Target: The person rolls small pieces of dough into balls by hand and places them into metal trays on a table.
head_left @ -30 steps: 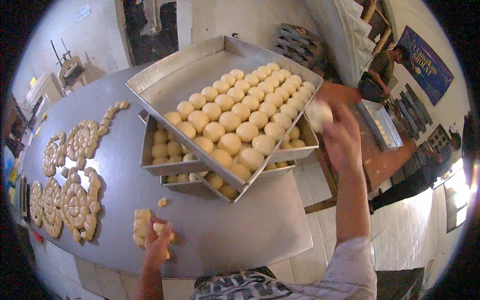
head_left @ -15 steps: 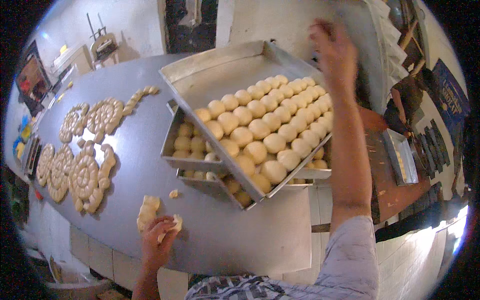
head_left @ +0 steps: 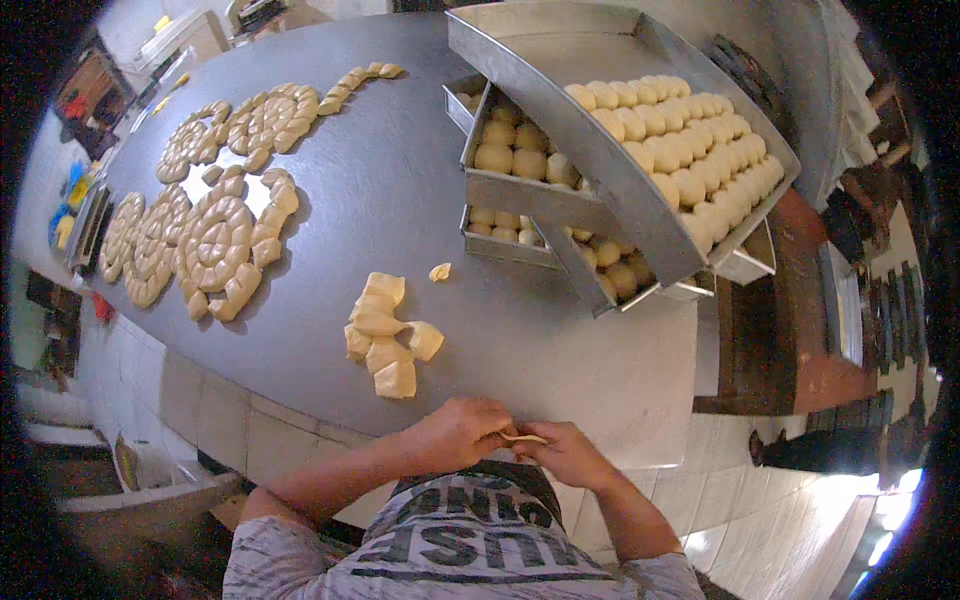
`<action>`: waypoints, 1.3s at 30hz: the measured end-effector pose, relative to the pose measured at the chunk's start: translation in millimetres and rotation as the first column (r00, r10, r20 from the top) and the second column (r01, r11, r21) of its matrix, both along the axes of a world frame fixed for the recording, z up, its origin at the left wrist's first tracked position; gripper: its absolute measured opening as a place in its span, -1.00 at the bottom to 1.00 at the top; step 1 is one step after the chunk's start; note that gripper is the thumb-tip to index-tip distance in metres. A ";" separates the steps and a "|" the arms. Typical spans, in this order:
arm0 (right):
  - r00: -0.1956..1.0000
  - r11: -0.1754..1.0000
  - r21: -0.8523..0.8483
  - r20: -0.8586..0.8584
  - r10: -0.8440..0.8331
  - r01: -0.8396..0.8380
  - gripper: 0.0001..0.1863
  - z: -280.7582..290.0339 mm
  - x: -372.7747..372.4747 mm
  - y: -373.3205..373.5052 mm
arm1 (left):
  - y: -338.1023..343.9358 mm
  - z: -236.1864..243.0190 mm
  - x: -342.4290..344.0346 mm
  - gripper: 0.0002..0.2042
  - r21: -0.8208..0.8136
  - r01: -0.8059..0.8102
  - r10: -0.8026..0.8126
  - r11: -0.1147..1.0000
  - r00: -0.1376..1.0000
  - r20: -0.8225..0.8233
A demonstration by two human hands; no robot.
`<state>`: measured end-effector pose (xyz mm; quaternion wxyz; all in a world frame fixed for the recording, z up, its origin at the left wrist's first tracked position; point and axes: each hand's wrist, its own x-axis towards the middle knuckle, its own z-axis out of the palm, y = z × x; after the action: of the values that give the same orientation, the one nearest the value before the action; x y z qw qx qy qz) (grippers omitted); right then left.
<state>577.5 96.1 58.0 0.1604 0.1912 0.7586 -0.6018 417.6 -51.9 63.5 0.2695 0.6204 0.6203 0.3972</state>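
My left hand [head_left: 462,434] and my right hand [head_left: 565,455] meet at the near edge of the grey worktop [head_left: 400,200], close to my chest. Between their fingertips they pinch one small pale piece of dough [head_left: 522,438]. Just beyond my left hand lies a small heap of cut dough chunks [head_left: 385,336], with a stray crumb of dough [head_left: 439,271] past it. Farther right, stacked metal trays [head_left: 600,160] hold rows of round dough balls [head_left: 690,150].
Spiral rings of cut dough pieces [head_left: 215,235] cover the left part of the worktop. A tiled counter front [head_left: 200,400] drops below the near edge. A dark wooden table [head_left: 800,330] stands at the right on a tiled floor. Shelves with bright items [head_left: 75,215] sit far left.
My right hand has come back from the far side of the trays to my chest. My left hand left the dough heap and joined it, both now holding a dough piece.
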 end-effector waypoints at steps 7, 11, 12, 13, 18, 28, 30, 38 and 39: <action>0.726 0.648 0.338 -0.205 -0.657 0.682 -0.70 36.6 35.6 6.0 | 35.5 -5.6 -82.6 -0.88 -0.013 -0.433 0.431 0.901 0.900 -0.065; 0.766 0.487 0.596 -0.430 -0.478 0.638 -0.58 9.3 62.7 11.4 | 41.0 -50.2 -156.5 -0.71 0.127 -0.510 0.473 0.851 0.637 -0.609; 0.901 0.420 0.804 -0.318 -0.295 0.421 -0.55 -17.4 64.6 19.4 | 44.2 -56.5 -159.5 -0.65 0.185 -0.462 0.403 0.868 0.435 -0.805; 0.981 0.293 0.939 -0.148 -0.124 0.179 -0.52 -33.5 63.2 24.0 | 45.7 -53.1 -161.5 -0.60 0.141 -0.474 0.370 0.869 0.435 -0.821; 0.850 0.045 0.928 -0.318 -0.420 0.369 -0.45 -34.0 -18.4 70.2 | 48.3 -47.1 -166.2 -0.58 0.122 -0.534 0.499 0.837 0.652 -0.570; 0.719 0.084 0.816 -0.449 -0.531 0.571 -0.70 -27.8 -15.6 110.2 | -3.8 -4.3 -102.0 -0.80 0.017 -0.177 0.135 0.984 0.685 -0.716; 0.720 0.109 0.780 -0.502 -0.479 0.617 -0.72 -37.4 -42.5 83.5 | 4.9 -2.4 -78.2 -0.79 -0.083 -0.240 0.206 0.967 0.934 -0.292; 0.684 0.042 0.793 -0.496 -0.535 0.608 -0.72 -42.2 12.8 143.0 | 46.4 40.0 -37.2 -0.78 -0.285 -0.051 0.166 0.957 0.904 0.395; 0.759 0.115 0.800 -0.499 -0.419 0.589 -0.74 -41.9 -1.8 131.1 | 50.7 15.0 -40.3 -0.76 -0.276 -0.029 0.141 0.961 0.909 0.392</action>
<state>575.7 227.1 16.1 -0.2508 0.4465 0.8550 -0.0816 377.3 -1.1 78.5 0.4556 0.4544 0.6242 0.4431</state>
